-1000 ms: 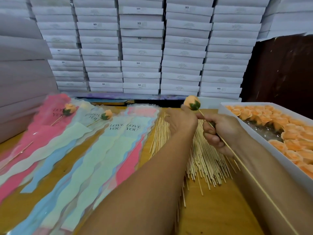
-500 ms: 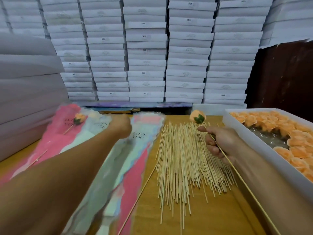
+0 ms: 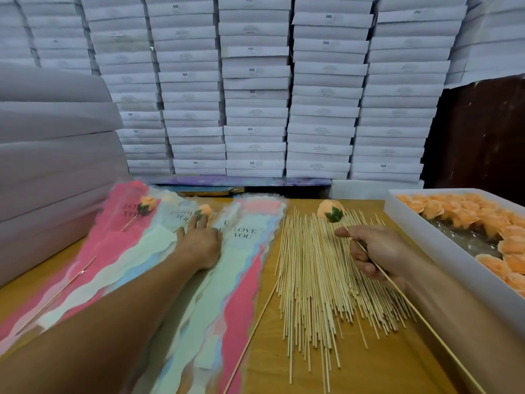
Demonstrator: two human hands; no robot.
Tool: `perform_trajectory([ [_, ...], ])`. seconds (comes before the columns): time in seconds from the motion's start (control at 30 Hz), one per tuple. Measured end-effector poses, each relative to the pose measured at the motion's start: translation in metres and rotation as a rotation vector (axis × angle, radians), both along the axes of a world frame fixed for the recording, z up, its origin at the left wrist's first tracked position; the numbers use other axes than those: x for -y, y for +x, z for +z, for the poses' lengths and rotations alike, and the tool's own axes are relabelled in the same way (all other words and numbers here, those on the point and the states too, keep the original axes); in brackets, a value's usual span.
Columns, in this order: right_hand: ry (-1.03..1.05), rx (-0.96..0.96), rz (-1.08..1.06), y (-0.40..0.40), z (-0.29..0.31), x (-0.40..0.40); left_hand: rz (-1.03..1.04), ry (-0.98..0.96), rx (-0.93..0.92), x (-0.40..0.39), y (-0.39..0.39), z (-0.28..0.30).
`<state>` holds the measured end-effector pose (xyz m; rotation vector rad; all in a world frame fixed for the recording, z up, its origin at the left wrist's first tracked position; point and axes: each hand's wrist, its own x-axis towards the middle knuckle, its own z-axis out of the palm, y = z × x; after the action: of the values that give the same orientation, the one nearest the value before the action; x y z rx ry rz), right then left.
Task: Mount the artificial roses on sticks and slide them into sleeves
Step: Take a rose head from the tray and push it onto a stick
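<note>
My right hand [image 3: 375, 253] grips a thin wooden stick [image 3: 412, 304] topped with an orange rose [image 3: 330, 211], held above the pile of loose sticks [image 3: 318, 277]. My left hand [image 3: 200, 243] lies flat with straight fingers on the overlapping "LOVE YOU" sleeves [image 3: 241, 237], just below a sleeved rose [image 3: 205, 211]. Another rose on a stick [image 3: 147, 203] sits in a pink sleeve [image 3: 119, 237] further left. A white box of orange roses [image 3: 466, 220] stands at the right.
Stacks of white flat boxes [image 3: 255, 89] wall off the back of the wooden table [image 3: 284, 371]. More grey-white stacks [image 3: 51, 155] crowd the left edge. A dark brown panel [image 3: 483, 132] stands at the back right.
My left hand let go of the rose head, swept left across the table and now rests flat on the sleeves. My right hand stayed in place with the rose stick.
</note>
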<state>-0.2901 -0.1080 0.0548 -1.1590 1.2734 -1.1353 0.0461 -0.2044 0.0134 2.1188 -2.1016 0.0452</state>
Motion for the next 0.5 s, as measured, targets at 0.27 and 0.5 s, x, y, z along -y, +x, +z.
perform_trajectory([
  [0.27,0.021,0.168,0.037,0.01,0.001,-0.001,-0.179,-0.167,-0.062,-0.047,-0.056,0.051],
  [0.5,-0.099,0.347,0.135,0.015,0.007,-0.01,-0.406,-0.112,-0.169,-0.098,-0.134,0.057],
])
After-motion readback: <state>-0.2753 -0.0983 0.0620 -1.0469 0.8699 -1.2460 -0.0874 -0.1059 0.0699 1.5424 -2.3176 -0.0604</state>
